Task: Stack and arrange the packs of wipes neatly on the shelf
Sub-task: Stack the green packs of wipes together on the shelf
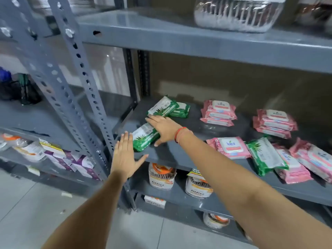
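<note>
On the grey metal shelf, all positions taken from its front left corner post:

- Green pack of wipes: soft glossy film pouch, oblong, leaf print; lies just right of the post at the front edge, long axis slanting from front-left to back-right.
- Right hand: fingers spread flat, palm down on the pack's far end, thumb along its right side (pressing, not pinching).
- Left hand: open, fingers together and straight, touching or just off the pack's near-left end; nearer the post of the two hands. Holds nothing.
- Two more green packs: behind the first, farther from the post, one tilted over the other.
- Pink packs: two tidy stacks toward the back right, plus a loose overlapping jumble with one green pack at the front right.

Judgement: the pack sits between both hands, so squaring it parallel to the edge is likely next.
</note>
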Tool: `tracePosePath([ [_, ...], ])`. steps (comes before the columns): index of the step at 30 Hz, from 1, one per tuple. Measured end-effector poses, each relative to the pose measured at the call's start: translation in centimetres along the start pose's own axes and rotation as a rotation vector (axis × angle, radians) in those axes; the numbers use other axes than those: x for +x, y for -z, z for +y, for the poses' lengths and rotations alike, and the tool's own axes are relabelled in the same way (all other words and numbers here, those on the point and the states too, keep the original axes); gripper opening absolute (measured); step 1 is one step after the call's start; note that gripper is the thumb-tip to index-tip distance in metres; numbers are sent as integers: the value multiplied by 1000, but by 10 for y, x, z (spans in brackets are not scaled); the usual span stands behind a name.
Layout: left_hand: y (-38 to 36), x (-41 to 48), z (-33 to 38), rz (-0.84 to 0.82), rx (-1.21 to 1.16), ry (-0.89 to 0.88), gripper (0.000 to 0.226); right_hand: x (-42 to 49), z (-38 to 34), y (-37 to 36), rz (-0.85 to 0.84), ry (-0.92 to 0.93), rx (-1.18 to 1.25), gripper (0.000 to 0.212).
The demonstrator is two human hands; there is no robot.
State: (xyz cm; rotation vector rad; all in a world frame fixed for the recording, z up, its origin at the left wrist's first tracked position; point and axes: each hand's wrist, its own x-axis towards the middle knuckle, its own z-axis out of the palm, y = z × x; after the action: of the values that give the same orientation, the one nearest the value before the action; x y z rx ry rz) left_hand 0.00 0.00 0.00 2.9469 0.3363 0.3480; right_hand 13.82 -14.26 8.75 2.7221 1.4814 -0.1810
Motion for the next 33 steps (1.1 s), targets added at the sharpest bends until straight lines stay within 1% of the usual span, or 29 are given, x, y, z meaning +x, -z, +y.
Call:
tracePosePath([
  [1, -6, -1, -1, -29, -30, 21, 100, 10, -4, 1, -68, 33, -50, 111],
  [3, -13, -5, 0, -33, -44, 45, 99, 24, -9, 4, -163, 77, -132, 108],
  [7, -19, -5, -2, -30, -31, 29, 98, 45, -19, 9, -293, 115, -198, 105],
  [9, -16, -4, -4, -43, -2, 10, 97, 50, -20, 8, -321, 111, -192, 99],
  [12, -17, -5, -7, -48, -3, -6, 96, 56, -24, 4, -314, 113, -177, 95],
  [18, -12, -4, -7, -43, -32, -36, 91, 51, -18, 7, -201, 143, -226, 89],
  [22, -9, -1, -4, -23, -36, -46, 98, 37, 0, 13, -182, 132, -194, 84],
  [25, -10, 4, 1, -80, 6, -49, 105, 25, 21, 11, -194, 80, -146, 81],
  [27, -14, 8, 4, -144, 13, -73, 104, 17, 33, 5, -207, 40, -105, 80],
  [30, -21, 10, 7, -217, 67, -113, 105, 10, 44, -7, -223, -18, -22, 88],
  [33, -26, 12, 9, -209, 122, -152, 112, 9, 48, -9, -184, -15, 100, 103],
])
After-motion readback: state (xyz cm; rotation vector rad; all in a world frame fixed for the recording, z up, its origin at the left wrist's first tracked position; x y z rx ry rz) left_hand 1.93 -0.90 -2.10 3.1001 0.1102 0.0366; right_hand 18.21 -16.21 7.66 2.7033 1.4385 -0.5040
